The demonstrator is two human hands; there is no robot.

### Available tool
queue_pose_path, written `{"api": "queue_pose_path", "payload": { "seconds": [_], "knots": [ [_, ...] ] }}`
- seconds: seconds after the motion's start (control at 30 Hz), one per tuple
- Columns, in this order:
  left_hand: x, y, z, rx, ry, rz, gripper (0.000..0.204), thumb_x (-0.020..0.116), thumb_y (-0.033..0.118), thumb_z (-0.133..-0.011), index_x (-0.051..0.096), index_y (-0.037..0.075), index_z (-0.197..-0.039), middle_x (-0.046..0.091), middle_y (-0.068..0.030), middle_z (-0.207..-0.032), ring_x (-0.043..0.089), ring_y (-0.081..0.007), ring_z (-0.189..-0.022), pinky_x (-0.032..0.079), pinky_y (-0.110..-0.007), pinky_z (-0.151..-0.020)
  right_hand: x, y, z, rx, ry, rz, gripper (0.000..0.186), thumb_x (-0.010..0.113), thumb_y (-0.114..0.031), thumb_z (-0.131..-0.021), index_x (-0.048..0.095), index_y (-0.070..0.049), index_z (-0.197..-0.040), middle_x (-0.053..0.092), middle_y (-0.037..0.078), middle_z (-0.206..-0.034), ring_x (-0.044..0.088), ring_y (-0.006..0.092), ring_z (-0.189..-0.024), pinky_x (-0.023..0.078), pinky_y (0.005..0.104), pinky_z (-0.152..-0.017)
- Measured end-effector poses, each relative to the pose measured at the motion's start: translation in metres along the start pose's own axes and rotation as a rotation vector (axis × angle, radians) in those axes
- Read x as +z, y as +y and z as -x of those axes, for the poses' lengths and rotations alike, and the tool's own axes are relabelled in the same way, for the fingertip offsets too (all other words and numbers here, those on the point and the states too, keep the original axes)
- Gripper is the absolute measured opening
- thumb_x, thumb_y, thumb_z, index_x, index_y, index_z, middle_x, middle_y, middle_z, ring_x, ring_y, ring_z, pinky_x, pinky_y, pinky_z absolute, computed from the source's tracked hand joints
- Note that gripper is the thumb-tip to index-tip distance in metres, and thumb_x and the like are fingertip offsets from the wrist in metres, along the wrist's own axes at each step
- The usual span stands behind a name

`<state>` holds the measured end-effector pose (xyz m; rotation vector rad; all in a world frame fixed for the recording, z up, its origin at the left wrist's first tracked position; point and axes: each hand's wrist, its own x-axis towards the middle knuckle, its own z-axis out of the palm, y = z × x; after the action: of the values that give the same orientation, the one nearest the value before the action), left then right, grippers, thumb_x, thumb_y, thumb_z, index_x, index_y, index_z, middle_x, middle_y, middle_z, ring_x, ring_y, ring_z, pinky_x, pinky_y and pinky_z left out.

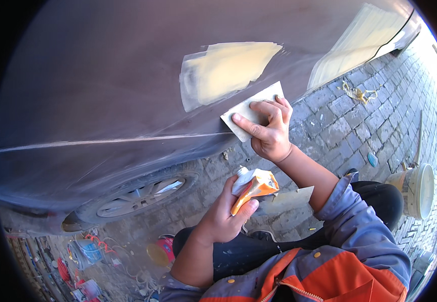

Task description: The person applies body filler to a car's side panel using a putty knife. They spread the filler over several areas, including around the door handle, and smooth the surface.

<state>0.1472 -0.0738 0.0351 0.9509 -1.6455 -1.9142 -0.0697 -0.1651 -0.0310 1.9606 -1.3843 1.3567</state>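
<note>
My right hand [271, 126] holds a pale rectangular spreader [241, 108] against the dark car panel [102, 75], fingers spread over its face. It lies just below a cream filler patch [228, 68]; another patch [344, 45] is at upper right. A thin scraped line [102, 141] runs along the panel to the left. Lower down, my left hand [226, 214] grips an orange-and-white squeezed tube [253, 189] with a white cap. A second flat plate [290, 200] sticks out rightward from beside that hand; whether my fingers hold it too I cannot tell.
Below the car are its wheel [138, 199] and grey paving [344, 121]. A white bucket [417, 189], long pole [420, 138] and blue scrap [372, 159] lie right. At lower left are a blue container [86, 251], red hose [63, 269] and pink tub [164, 251]. My bent legs occupy the lower middle.
</note>
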Motion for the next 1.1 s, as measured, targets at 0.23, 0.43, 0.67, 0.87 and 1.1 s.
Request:
{"api": "queue_pose_path", "payload": {
  "seconds": [0.23, 0.43, 0.67, 0.87, 1.1],
  "knots": [
    [-0.005, -0.003, -0.002, -0.036, 0.008, -0.025, 0.066, 0.062, 0.016, -0.103, 0.025, -0.005, -0.153, 0.061, -0.0115, -0.123, 0.058, -0.0107, -0.098, 0.05, -0.029, -0.086, 0.004, 0.008, 0.021, -0.025, -0.081, -0.02, 0.056, 0.079, -0.011, -0.072, 0.079, -0.041, -0.119, 0.061, -0.001, -0.115, 0.056, 0.0219, -0.108, 0.034, 0.0524, -0.11],
    [-0.005, -0.004, -0.004, -0.037, 0.002, -0.017, 0.068, 0.062, 0.016, -0.103, 0.024, -0.005, -0.154, 0.062, -0.0112, -0.122, 0.059, -0.0105, -0.096, 0.05, -0.029, -0.085, 0.006, 0.018, 0.042, -0.063, -0.125, -0.002, 0.059, 0.077, -0.011, -0.071, 0.077, -0.044, -0.12, 0.061, -0.005, -0.115, 0.054, 0.019, -0.11, 0.033, 0.0499, -0.111],
    [-0.002, -0.002, -0.004, -0.044, 0.006, -0.028, 0.069, 0.063, 0.017, -0.103, 0.023, -0.005, -0.155, 0.061, -0.012, -0.125, 0.059, -0.0104, -0.098, 0.05, -0.028, -0.086, 0.005, 0.027, 0.058, -0.095, -0.187, 0.041, 0.059, 0.075, -0.013, -0.071, 0.076, -0.046, -0.121, 0.061, -0.007, -0.117, 0.055, 0.0158, -0.111, 0.034, 0.049, -0.111],
    [0.004, -0.002, -0.003, 0.01, 0.001, -0.05, 0.068, 0.062, 0.016, -0.103, 0.023, -0.005, -0.155, 0.061, -0.0124, -0.126, 0.059, -0.0117, -0.1, 0.05, -0.029, -0.087, -0.009, 0.031, 0.057, -0.107, -0.252, 0.074, 0.057, 0.073, -0.013, -0.072, 0.077, -0.043, -0.121, 0.061, -0.006, -0.116, 0.057, 0.017, -0.109, 0.035, 0.051, -0.11],
    [0.012, 0.009, 0.002, 0.043, -0.001, -0.065, 0.066, 0.062, 0.014, -0.103, 0.024, -0.006, -0.154, 0.059, -0.0119, -0.13, 0.058, -0.0127, -0.108, 0.049, -0.03, -0.095, -0.035, 0.014, 0.018, -0.099, -0.113, 0.028, 0.058, 0.074, -0.012, -0.07, 0.077, -0.036, -0.123, 0.062, 0.001, -0.114, 0.057, 0.0233, -0.107, 0.041, 0.0497, -0.107]
  ]
}}
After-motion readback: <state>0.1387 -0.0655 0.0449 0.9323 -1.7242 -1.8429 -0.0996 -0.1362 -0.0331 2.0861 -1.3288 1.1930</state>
